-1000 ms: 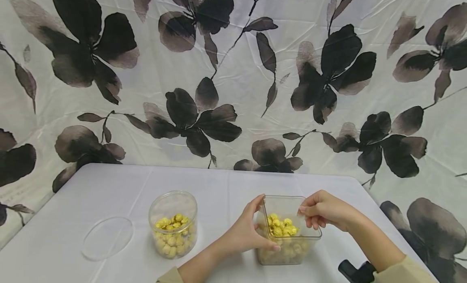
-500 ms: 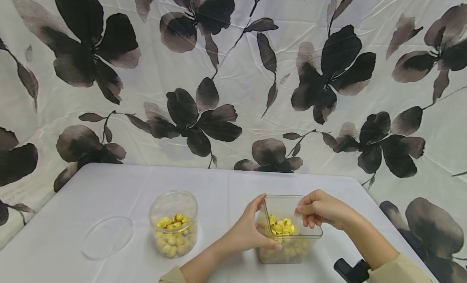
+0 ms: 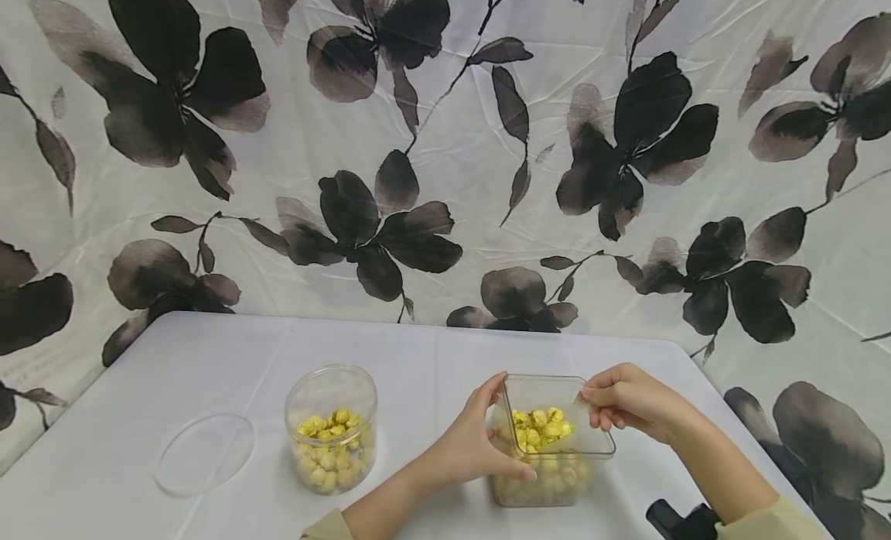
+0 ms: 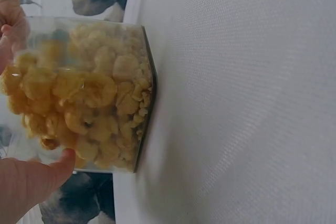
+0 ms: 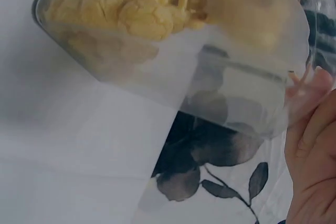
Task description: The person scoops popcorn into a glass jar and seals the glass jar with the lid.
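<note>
In the head view, my left hand (image 3: 466, 447) grips the near left side of a clear square plastic box (image 3: 557, 455), thumb at the front wall and fingers behind the left side. Yellow popcorn (image 3: 537, 428) lies inside; the left wrist view shows popcorn (image 4: 94, 98) piled against the wall. My right hand (image 3: 629, 401) is at the box's right rim, fingertips bent inward. Thumb and fingers pinch a clear scoop-like plastic piece, mostly lost against the box. In the right wrist view a hazy rounded edge shows near the fingertips (image 5: 315, 85); I cannot tell its full shape.
Left of the box stands a round clear jar (image 3: 330, 428), partly filled with popcorn. A clear round lid (image 3: 205, 455) lies flat farther left on the white table (image 3: 411, 370). Behind hangs a flowered cloth (image 3: 487, 176). A black device (image 3: 682, 519) shows under the right forearm.
My right hand first shifted slightly left over the box, then moved back right to the rim. The popcorn inside has shifted and now spreads farther right. My left hand stays on the box.
</note>
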`<state>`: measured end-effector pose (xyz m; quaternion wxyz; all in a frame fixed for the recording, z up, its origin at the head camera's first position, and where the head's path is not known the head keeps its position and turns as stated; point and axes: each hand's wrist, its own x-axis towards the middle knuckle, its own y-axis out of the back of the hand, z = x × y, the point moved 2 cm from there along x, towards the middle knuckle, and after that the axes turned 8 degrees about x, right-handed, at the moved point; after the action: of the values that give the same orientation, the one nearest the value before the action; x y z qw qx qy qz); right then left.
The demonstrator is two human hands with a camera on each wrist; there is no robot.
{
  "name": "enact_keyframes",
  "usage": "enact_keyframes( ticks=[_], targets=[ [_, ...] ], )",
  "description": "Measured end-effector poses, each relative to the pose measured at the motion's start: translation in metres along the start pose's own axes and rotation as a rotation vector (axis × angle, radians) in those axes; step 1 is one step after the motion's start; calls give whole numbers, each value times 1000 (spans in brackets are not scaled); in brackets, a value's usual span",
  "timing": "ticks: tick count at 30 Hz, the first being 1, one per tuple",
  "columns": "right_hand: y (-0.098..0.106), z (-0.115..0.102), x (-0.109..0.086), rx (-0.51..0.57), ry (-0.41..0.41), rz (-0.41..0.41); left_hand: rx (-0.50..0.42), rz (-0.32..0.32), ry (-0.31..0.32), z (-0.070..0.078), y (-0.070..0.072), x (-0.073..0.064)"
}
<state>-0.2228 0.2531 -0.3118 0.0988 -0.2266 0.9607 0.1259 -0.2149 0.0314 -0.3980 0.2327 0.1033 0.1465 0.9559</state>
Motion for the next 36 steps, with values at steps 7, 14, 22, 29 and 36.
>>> enact_keyframes(
  ticks=[7, 14, 22, 29, 36],
  targets=[
    [0, 3, -1, -32, 29, -24, -1, 3, 1, 0, -1, -1],
    [1, 5, -4, -29, 59, -66, -2, 3, 0, 1, -1, -3],
    [6, 6, -4, 0, 68, -88, -4, 0, 6, 1, -1, -2],
    [8, 5, -8, -20, 86, -106, -14, -6, 7, 1, -1, -2],
    [3, 8, -5, -19, 80, -124, -4, 1, 0, 2, -1, -2]
  ],
)
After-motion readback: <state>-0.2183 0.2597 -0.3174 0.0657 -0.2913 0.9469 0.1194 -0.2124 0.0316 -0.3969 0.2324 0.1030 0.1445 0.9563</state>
